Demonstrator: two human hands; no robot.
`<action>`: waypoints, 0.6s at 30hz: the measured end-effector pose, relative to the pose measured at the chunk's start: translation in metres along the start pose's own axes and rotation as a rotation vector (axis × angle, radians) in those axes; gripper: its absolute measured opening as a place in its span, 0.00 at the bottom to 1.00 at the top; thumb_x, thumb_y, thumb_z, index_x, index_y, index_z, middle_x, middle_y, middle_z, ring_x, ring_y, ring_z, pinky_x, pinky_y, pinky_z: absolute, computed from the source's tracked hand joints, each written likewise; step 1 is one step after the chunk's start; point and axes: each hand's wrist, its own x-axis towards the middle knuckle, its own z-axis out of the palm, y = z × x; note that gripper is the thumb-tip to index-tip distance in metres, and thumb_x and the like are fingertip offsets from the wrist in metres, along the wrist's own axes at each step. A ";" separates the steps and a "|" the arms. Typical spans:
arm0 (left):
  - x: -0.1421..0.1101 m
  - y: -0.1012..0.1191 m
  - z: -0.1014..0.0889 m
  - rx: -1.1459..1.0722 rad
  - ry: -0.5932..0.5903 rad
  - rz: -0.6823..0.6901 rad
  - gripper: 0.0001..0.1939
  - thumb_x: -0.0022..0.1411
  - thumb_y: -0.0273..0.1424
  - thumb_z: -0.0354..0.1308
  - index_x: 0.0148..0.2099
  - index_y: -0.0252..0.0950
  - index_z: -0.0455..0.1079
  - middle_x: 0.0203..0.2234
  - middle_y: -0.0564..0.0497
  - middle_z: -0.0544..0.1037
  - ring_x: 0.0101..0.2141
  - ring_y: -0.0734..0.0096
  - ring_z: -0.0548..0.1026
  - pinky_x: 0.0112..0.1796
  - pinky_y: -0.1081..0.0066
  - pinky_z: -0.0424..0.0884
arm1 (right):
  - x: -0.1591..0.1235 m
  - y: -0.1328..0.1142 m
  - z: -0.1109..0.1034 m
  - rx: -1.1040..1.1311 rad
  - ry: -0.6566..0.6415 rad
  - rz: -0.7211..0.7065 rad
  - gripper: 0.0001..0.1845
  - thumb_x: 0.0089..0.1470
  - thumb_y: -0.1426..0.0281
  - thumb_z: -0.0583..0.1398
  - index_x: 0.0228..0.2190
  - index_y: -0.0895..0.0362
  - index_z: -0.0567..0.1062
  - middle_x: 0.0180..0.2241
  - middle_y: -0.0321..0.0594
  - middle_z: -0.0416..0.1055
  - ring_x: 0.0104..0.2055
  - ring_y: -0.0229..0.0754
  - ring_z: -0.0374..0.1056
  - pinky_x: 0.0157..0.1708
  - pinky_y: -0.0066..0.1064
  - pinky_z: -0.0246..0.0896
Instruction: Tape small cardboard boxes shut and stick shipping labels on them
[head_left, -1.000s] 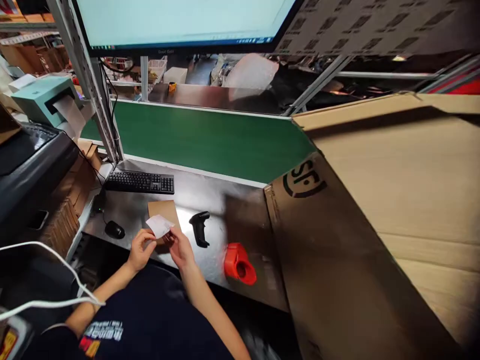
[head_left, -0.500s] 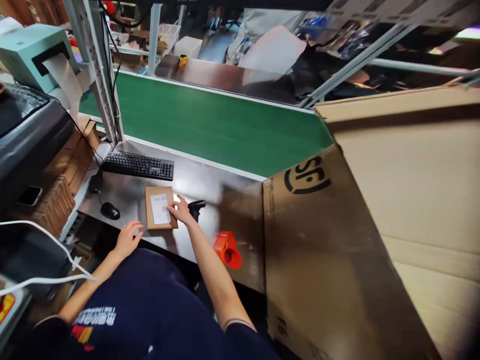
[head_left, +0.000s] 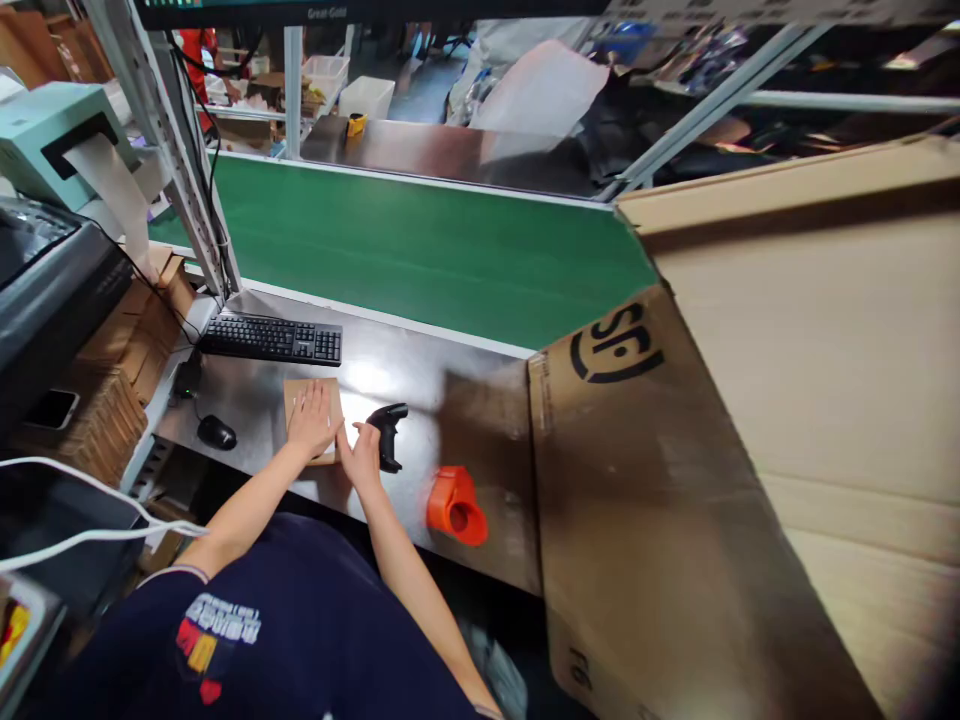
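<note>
A small flat cardboard box (head_left: 291,397) lies on the metal table, its white label mostly covered by my hands. My left hand (head_left: 312,420) rests flat on top of the box with fingers stretched out. At the box's right edge is my right hand (head_left: 361,455), touching its side, thumb and fingers apart. Just right of that hand lies a black handheld barcode scanner (head_left: 388,437). An orange tape dispenser (head_left: 456,505) sits farther right, near the table's front edge.
A black keyboard (head_left: 271,338) and a mouse (head_left: 217,432) lie to the left. Behind the table runs a green conveyor belt (head_left: 420,245). A large open carton (head_left: 630,480) blocks the right side. Folded cardboard (head_left: 112,410), a phone (head_left: 52,409) and a label printer (head_left: 64,140) stand at left.
My left hand has moved from beside the table's front edge onto the top of the box. My right hand has shifted from the label to the box's right edge.
</note>
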 end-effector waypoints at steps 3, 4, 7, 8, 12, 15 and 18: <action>-0.002 -0.003 -0.001 0.027 -0.009 0.036 0.45 0.77 0.48 0.57 0.83 0.29 0.50 0.81 0.33 0.48 0.80 0.35 0.45 0.77 0.36 0.46 | -0.045 0.027 0.001 0.352 0.035 0.145 0.35 0.51 0.48 0.60 0.54 0.57 0.70 0.59 0.59 0.66 0.61 0.58 0.70 0.61 0.54 0.68; -0.004 -0.006 -0.003 0.036 -0.034 0.081 0.45 0.76 0.49 0.59 0.83 0.32 0.52 0.81 0.35 0.49 0.80 0.32 0.45 0.76 0.33 0.45 | -0.060 0.034 0.002 0.419 0.043 0.206 0.36 0.49 0.48 0.61 0.54 0.55 0.70 0.59 0.57 0.66 0.60 0.58 0.71 0.60 0.54 0.69; -0.009 -0.018 -0.014 0.079 -0.125 0.269 0.43 0.75 0.49 0.61 0.82 0.39 0.54 0.81 0.37 0.53 0.79 0.31 0.46 0.74 0.26 0.40 | -0.095 0.044 0.006 0.498 0.037 0.321 0.36 0.45 0.46 0.64 0.50 0.54 0.72 0.55 0.54 0.71 0.56 0.57 0.74 0.55 0.54 0.72; -0.009 -0.023 -0.018 0.095 -0.142 0.306 0.44 0.75 0.49 0.61 0.83 0.37 0.53 0.80 0.35 0.53 0.79 0.31 0.47 0.74 0.25 0.39 | -0.102 0.044 0.007 0.506 0.030 0.334 0.35 0.43 0.46 0.65 0.48 0.54 0.73 0.54 0.54 0.73 0.53 0.57 0.75 0.53 0.54 0.73; 0.007 -0.045 -0.032 0.071 -0.041 0.106 0.48 0.72 0.48 0.66 0.82 0.30 0.53 0.80 0.26 0.50 0.79 0.27 0.46 0.73 0.25 0.44 | -0.102 0.032 0.004 0.537 0.046 0.338 0.33 0.42 0.47 0.66 0.45 0.55 0.77 0.54 0.55 0.78 0.49 0.55 0.77 0.51 0.52 0.72; 0.034 -0.062 -0.040 -0.144 0.094 0.003 0.43 0.68 0.46 0.70 0.76 0.29 0.64 0.75 0.25 0.62 0.75 0.29 0.56 0.71 0.35 0.56 | -0.091 0.020 0.000 0.577 0.103 0.337 0.32 0.43 0.48 0.66 0.45 0.55 0.78 0.52 0.52 0.80 0.47 0.52 0.76 0.49 0.48 0.72; 0.062 -0.078 -0.043 -0.334 0.175 0.010 0.35 0.66 0.46 0.69 0.64 0.24 0.72 0.63 0.23 0.73 0.68 0.31 0.67 0.69 0.39 0.62 | -0.083 0.012 0.007 0.650 0.202 0.363 0.27 0.41 0.52 0.69 0.40 0.54 0.80 0.42 0.45 0.81 0.43 0.49 0.75 0.51 0.46 0.71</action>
